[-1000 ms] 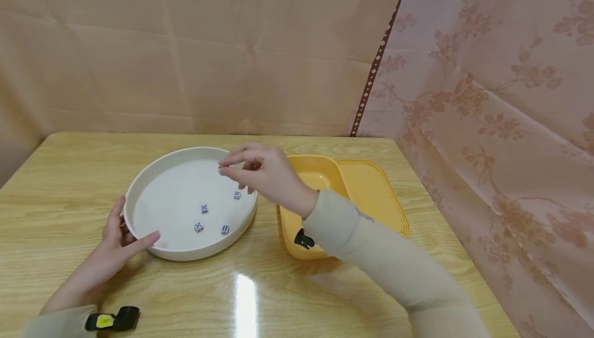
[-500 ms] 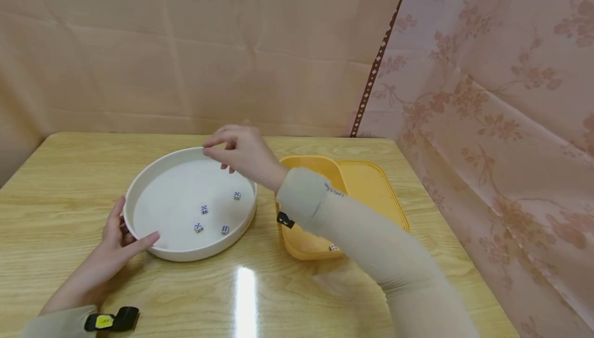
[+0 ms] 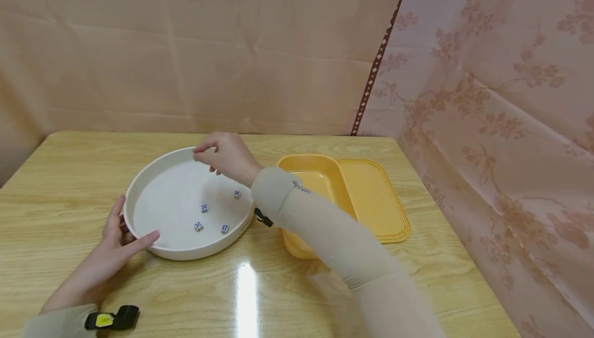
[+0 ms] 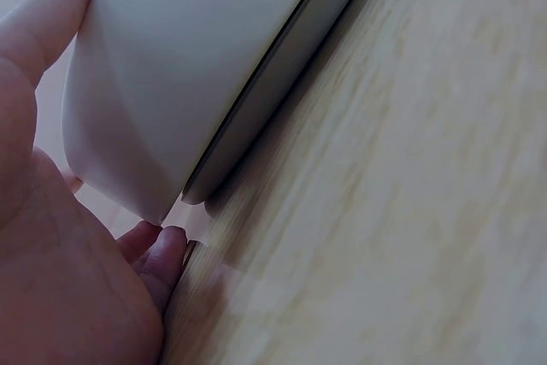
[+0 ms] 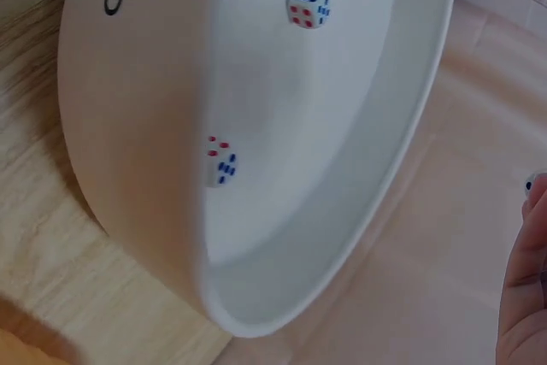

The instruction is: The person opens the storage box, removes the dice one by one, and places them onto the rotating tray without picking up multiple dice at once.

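Observation:
My left hand (image 3: 116, 237) holds the near left side of a round white tray (image 3: 185, 254), thumb over the rim and fingers around the outer wall. In the left wrist view, fingertips (image 4: 162, 254) curl by the tray's underside. My right hand (image 3: 227, 156) hovers above the tray's back rim, pinching a white die (image 5: 531, 185) between thumb and fingertips. Several white dice with blue and red pips lie in the tray, among them one die (image 3: 198, 226) near the front and another die (image 3: 237, 194) toward the right.
Right of the tray stands a yellow-orange plastic box (image 3: 308, 162), partly hidden by my right sleeve (image 3: 320, 224). Its flat lid (image 3: 378, 199) lies beside it. Behind the wooden table (image 3: 93, 157) hangs a beige curtain (image 3: 185, 60); a flowered cloth (image 3: 501, 121) hangs on the right.
My right hand has moved left across the tray, rising to its back rim and then dipping slightly. The left hand and the dice in the tray have stayed put.

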Motion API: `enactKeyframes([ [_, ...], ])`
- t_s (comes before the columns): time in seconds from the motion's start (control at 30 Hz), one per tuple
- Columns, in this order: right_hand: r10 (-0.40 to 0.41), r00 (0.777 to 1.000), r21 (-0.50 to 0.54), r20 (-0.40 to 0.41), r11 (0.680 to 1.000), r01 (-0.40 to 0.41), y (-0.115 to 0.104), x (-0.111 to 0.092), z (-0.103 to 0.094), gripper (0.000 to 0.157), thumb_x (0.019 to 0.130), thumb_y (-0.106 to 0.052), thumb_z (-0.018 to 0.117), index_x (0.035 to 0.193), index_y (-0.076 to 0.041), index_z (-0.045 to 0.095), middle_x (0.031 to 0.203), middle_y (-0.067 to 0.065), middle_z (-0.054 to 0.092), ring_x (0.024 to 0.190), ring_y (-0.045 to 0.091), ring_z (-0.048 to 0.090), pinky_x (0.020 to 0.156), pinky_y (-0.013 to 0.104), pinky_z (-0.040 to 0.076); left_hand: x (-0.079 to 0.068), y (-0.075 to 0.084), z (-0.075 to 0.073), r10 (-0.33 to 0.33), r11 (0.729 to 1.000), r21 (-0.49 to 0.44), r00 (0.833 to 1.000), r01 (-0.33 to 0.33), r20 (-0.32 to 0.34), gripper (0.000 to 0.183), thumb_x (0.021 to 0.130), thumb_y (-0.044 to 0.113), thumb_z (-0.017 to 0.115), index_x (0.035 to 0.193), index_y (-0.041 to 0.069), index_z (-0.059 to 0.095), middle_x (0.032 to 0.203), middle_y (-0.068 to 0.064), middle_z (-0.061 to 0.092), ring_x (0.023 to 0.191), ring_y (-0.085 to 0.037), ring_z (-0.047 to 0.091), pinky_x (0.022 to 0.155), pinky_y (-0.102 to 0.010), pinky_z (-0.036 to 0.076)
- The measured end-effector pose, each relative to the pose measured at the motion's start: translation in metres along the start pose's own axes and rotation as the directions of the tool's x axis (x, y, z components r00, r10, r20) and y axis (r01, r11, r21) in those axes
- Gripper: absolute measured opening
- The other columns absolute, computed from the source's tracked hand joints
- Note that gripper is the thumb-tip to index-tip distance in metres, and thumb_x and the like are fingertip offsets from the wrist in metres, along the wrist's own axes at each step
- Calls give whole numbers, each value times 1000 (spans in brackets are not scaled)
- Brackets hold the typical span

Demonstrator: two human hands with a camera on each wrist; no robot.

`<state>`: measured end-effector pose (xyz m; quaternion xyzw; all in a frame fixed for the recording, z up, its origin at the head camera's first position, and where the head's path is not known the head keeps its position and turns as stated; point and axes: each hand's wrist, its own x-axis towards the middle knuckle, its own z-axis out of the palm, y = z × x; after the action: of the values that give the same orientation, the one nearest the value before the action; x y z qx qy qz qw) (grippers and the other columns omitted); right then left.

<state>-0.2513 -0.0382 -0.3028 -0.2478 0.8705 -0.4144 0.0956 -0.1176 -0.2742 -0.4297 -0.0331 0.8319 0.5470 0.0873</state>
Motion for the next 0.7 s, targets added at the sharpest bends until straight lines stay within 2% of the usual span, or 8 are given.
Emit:
enactKeyframes([
  [0.23,136,991,30,16,990,-137,14,6,9,17,95,-21,69,108,-15,77,98,-6,68,71,22,66,58,21,52,-1,3,-3,-22,1000,11,999,22,24,109,101,35,56,146,20,-41,158,-37,-8,139,-50,18,82,2,33],
  [0.4,191,981,20,34,981,-192,24,9,17,16,94,-20,70,106,-14,77,99,-5,70,65,18,65,58,25,53,-1,2,-3,-16,1000,15,1000,16,24,109,101,35,57,146,20,-41,158,-37,-9,139,-50,19,81,2,34],
  [0.6,236,970,-15,52,972,-235,33,12,26,15,92,-21,72,105,-16,78,105,-6,67,54,11,58,48,21,45,-1,2,-1,-31,999,7,999,31,15,111,99,35,60,147,22,-40,158,-36,-10,138,-51,21,78,1,34],
  [0.7,262,963,-11,58,965,-262,38,11,30,15,92,-21,73,105,-16,78,99,-7,66,53,11,58,45,20,42,-1,2,-1,-28,1000,3,999,28,20,111,100,35,59,146,22,-40,159,-35,-12,140,-52,20,84,0,35],
])
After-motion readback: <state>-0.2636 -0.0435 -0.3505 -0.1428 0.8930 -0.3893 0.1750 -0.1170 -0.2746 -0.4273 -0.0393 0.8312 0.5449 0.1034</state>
